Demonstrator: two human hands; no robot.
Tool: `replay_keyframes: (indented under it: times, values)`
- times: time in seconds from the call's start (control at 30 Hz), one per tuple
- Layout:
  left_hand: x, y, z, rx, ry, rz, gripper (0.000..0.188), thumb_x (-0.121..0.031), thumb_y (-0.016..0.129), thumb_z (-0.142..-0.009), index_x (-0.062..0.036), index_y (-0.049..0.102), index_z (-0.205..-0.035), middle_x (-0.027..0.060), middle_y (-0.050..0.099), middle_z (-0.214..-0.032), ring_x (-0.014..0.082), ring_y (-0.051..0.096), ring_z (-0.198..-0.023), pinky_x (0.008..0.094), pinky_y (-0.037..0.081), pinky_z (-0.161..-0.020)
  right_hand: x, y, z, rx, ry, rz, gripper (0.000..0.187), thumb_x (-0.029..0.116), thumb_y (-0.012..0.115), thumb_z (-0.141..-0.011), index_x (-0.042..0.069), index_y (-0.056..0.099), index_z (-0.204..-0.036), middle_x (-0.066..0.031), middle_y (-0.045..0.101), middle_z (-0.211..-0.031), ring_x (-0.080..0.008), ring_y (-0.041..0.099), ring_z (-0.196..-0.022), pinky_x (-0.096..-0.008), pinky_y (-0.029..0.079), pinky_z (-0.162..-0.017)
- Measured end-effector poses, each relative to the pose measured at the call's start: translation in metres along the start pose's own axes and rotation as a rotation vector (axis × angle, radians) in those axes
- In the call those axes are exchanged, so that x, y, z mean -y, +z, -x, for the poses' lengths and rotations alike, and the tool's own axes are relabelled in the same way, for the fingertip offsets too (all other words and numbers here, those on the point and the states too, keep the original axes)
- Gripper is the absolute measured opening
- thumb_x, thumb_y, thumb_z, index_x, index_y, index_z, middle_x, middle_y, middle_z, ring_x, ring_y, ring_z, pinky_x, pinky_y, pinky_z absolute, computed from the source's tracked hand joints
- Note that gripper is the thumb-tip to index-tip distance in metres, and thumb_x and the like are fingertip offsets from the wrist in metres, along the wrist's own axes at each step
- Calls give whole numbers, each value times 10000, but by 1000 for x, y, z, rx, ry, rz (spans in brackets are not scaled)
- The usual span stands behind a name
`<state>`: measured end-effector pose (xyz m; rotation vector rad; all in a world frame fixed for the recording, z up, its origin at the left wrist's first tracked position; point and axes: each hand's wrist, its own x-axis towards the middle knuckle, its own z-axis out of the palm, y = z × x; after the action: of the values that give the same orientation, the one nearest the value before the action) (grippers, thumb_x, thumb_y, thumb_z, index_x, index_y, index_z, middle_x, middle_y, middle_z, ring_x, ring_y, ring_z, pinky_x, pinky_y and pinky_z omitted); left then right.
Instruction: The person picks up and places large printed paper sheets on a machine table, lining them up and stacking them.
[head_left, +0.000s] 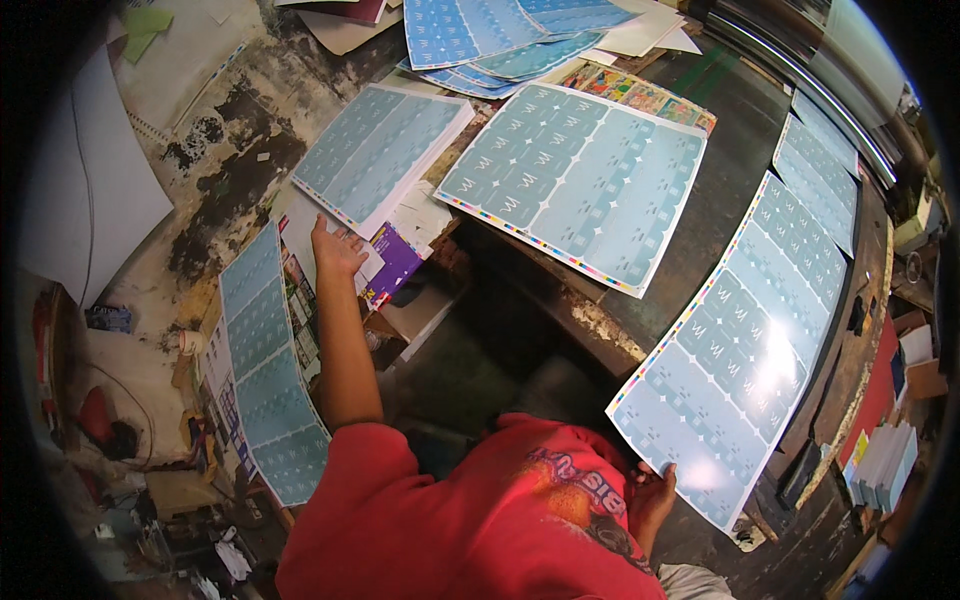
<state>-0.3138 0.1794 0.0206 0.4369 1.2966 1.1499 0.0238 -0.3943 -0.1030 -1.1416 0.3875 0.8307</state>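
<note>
My left hand is at the near edge of a thick stack of blue-green printed sheets, its fingers apart and holding nothing. At lower right, my right hand pinches the near corner of a long, glossy printed sheet, thumb on top and the other fingers mostly hidden. A strip of coloured squares runs along that sheet's left edge. Between the hands, farther off, a similar printed sheet lies on the dark table and overhangs its near edge. Another long printed sheet lies left of my left forearm.
More blue sheets are heaped at the back, beside a colourful picture strip. A metal roller crosses the far right. A purple printed piece lies near my left hand. Stacked cards stand at the right.
</note>
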Motion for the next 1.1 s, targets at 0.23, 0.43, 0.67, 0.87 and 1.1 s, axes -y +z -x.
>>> replay_keyframes:
  times: [0.23, 0.43, 0.67, 0.87, 1.1]
  values:
    - [-30, 10, -10, 60, -57, -3, 1130, -742, 460, -804, -13, -18, -1523, 334, -28, -1554, 455, -51, -1456, 574, -81, -1130, -4, 1, 3, -22, 27, -56, 475, 420, 537, -966, -18, 533, -1151, -159, 682, -839, -221, 618, -667, -361, 518, -702]
    - [-42, -27, -21, 36, -191, 100, 1214, -671, 622, -734, -35, -38, -1530, 273, -1, -1568, 409, 22, -1459, 545, 31, -1152, 10, 13, -3, -43, 110, -106, 489, 427, 529, -964, -21, 529, -1159, -208, 682, -862, -239, 641, -692, -421, 530, -769]
    - [-58, -58, -110, -43, -271, 218, 873, -360, 834, -698, 106, 376, -1276, 221, 475, -1288, 363, 490, -1193, 449, 478, -957, 39, 16, -39, 61, 105, -220, 511, 468, 487, -973, -16, 536, -1131, -196, 676, -854, -230, 634, -677, -438, 528, -783]
    - [-77, -40, -149, 206, 23, 257, 252, -4, 600, -868, 110, 517, -1077, 241, 574, -1136, 337, 585, -1047, 388, 561, -914, 64, 41, -67, -3, -65, -191, 458, 466, 471, -982, 26, 519, -1098, -154, 656, -850, -216, 612, -685, -447, 520, -772]
    - [-27, 26, -41, 179, 93, 308, 200, 56, 612, -829, 78, 521, -1006, 199, 524, -1076, 349, 570, -996, 450, 555, -925, 52, 62, -83, -160, -277, -191, 451, 455, 515, -964, 77, 467, -1205, -115, 621, -1058, -193, 580, -820, -413, 507, -777]
